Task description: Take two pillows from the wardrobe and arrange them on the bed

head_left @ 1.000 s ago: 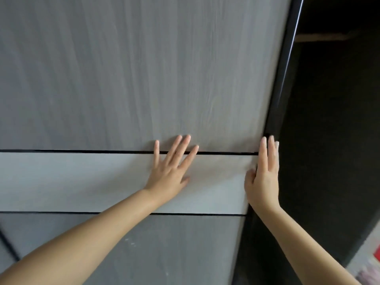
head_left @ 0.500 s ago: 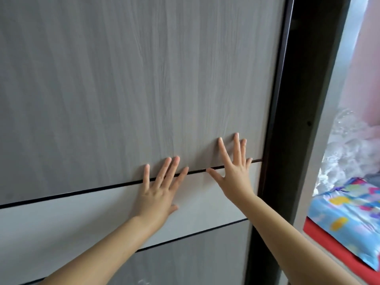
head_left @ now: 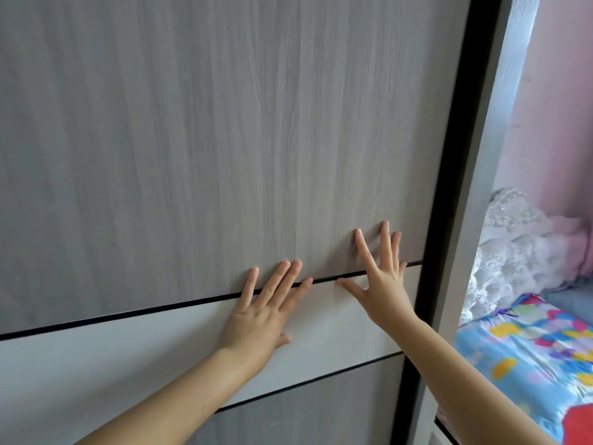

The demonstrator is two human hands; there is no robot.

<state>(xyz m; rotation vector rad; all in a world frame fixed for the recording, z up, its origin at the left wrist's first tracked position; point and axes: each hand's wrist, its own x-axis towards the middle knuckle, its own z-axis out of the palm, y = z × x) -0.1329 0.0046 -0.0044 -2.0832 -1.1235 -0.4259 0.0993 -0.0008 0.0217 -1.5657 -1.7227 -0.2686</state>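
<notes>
A grey wood-grain sliding wardrobe door (head_left: 199,149) fills most of the view, with a pale horizontal band across it. My left hand (head_left: 261,311) lies flat on the band, fingers spread and straight. My right hand (head_left: 382,282) presses flat on the door just to its right, close to the door's black edge (head_left: 449,194). The door covers the wardrobe opening, so no inside shows. At the far right the bed (head_left: 574,303) is visible, with a bright patterned blue pillow (head_left: 526,354) lying on it.
The wardrobe's grey side panel (head_left: 478,220) stands between the door and the bed. White lacy fabric (head_left: 513,248) is piled at the bed's head against a pink wall (head_left: 558,101). A red patch (head_left: 577,425) shows at the lower right corner.
The door has slid right and covered the dark wardrobe opening. My right hand moved from the door's edge onto its face. The view turned right, revealing the bed.
</notes>
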